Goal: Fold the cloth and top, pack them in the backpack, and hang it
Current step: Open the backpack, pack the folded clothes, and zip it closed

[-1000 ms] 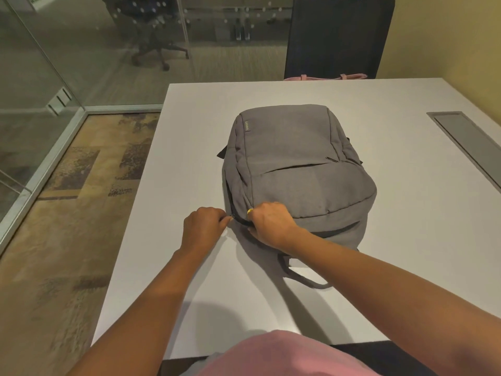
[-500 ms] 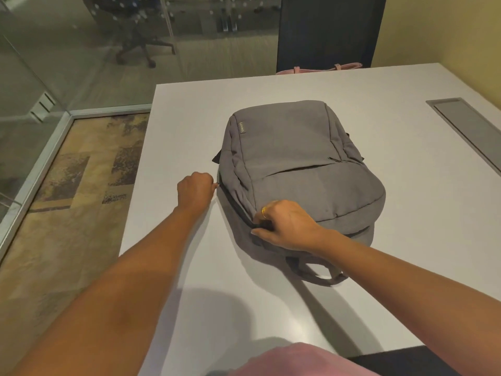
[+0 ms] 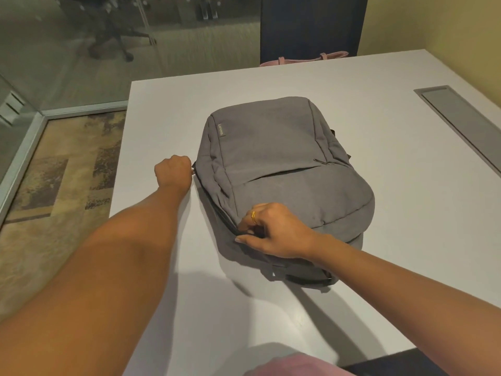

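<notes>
A grey backpack (image 3: 282, 169) lies flat on the white table (image 3: 352, 308), front side up, its carry handle pointing toward me. My left hand (image 3: 173, 172) is curled at the bag's left side and pinches a small zipper pull. My right hand (image 3: 273, 230) grips the fabric at the bag's near left edge, beside the dark zipper line. No cloth or top is visible outside the bag.
A grey cable hatch (image 3: 461, 118) is set into the table at the right. A dark chair (image 3: 311, 25) with a pink strap (image 3: 306, 59) stands behind the far edge. A glass wall and patterned carpet (image 3: 54, 185) lie to the left.
My left hand has travelled away from me along the bag's left side with the zipper pull. My right hand stays on the near edge of the bag.
</notes>
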A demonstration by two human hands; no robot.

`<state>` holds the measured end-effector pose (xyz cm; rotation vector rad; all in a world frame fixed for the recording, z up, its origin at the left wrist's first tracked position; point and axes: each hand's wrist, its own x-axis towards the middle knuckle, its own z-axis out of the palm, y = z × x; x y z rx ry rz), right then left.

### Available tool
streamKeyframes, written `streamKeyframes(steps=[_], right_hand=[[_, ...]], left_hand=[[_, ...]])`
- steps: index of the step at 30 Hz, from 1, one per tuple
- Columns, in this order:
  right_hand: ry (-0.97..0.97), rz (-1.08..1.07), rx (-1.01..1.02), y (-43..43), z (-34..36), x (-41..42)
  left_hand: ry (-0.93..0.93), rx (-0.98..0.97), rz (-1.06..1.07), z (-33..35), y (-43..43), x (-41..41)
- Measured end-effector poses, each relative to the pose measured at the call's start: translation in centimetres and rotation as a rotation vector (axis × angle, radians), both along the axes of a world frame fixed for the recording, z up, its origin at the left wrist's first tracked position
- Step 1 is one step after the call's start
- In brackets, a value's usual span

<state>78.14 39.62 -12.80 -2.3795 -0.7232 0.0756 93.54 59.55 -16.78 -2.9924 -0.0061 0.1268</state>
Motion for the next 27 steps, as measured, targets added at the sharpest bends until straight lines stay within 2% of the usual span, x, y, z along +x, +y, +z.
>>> streamKeyframes(steps=[3, 6, 10, 13, 15, 17, 21, 24, 27], right_hand=[[0.004, 0.004, 0.000, 0.1, 0.0, 0.3], [0.012, 0.038, -0.049, 0.5, -0.4, 0.1], [0.027, 0.049, -0.082, 0.6, -1.4, -0.3], [0.047, 0.024, -0.056, 0.2, -2.3, -1.0], [0.060, 0.021, -0.051, -0.4, -2.7, -1.5], [0.037, 0.042, -0.105, -1.4, -3.1, -2.0], [-0.138, 0.062, -0.272, -4.8, -4.0, -3.7], [-0.262, 0.009, -0.343, -7.5, -4.8, -5.5], [-0.348, -0.065, -0.390, -9.6, -5.3, -6.9]], left_hand=[[-0.005, 0.003, 0.014, -0.4, 0.3, 0.1], [0.001, -0.076, 0.013, -0.5, 0.2, 0.0], [-0.041, -0.329, 0.009, -0.5, 0.3, -1.0], [-0.141, -0.567, 0.003, -1.3, 0.3, -3.5], [-0.238, -0.740, -0.047, -1.8, 0.1, -5.8], [-0.294, -0.817, -0.138, -1.8, -0.6, -8.0], [-0.306, -0.790, -0.442, -1.6, -2.3, -12.9], [-0.319, -0.681, -0.680, -1.7, -3.5, -16.5], [-0.276, -0.548, -0.812, -2.4, -4.3, -18.7]])
